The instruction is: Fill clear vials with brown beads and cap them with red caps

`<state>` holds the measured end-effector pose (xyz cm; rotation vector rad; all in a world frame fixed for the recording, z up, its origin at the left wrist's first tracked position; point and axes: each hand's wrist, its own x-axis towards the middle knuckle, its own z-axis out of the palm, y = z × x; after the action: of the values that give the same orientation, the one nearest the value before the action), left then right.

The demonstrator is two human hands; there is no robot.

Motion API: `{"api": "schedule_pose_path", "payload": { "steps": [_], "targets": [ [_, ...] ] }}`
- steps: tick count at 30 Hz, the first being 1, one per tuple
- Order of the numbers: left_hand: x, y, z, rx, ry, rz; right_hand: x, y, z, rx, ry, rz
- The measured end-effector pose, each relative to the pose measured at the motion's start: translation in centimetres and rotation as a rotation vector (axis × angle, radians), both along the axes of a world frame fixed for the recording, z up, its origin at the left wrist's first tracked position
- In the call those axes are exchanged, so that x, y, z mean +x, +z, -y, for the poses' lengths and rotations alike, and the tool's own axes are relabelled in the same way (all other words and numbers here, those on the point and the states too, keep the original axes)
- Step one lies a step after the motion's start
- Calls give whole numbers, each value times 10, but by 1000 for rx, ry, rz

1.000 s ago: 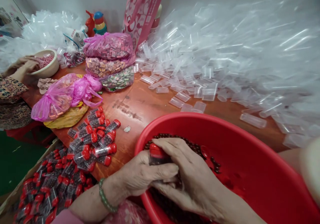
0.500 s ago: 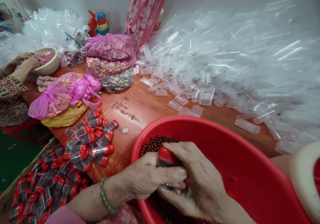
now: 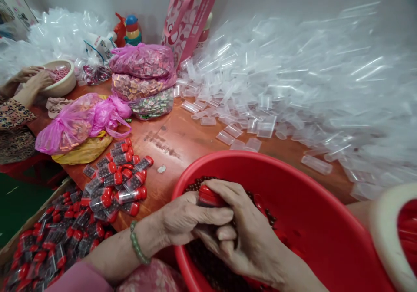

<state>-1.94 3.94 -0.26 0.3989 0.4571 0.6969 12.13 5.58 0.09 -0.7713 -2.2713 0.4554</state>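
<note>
As left hand [image 3: 192, 218] and right hand [image 3: 244, 227] close — red-capped vial [image 3: 208, 196] gripped between; red basin [image 3: 260, 162] below

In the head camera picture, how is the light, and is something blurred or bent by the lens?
Head view: the light is even, with soft shadows; glare streaks shine on the clear plastic tubes; the left hand and right hand around the red-capped tube look sharp; the wide lens bends the rim of the red basin; the tubes at far right look slightly smeared.
</note>
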Motion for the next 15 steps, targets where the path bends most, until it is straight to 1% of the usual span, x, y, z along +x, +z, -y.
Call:
{"api": "schedule_pose_path", "payload": {
  "steps": [6,9,12,15],
  "targets": [
    [11,-2,0,-32,-38,48,7,11,-5,175,20,66],
    [13,-2,-1,-36,-48,90,12,13,-6,249,26,89],
    [15,-1,-1,-45,-29,144,12,12,-5,275,19,81],
    [16,0,0,-36,8,149,8,12,-3,264,-2,76]
  ]
}}
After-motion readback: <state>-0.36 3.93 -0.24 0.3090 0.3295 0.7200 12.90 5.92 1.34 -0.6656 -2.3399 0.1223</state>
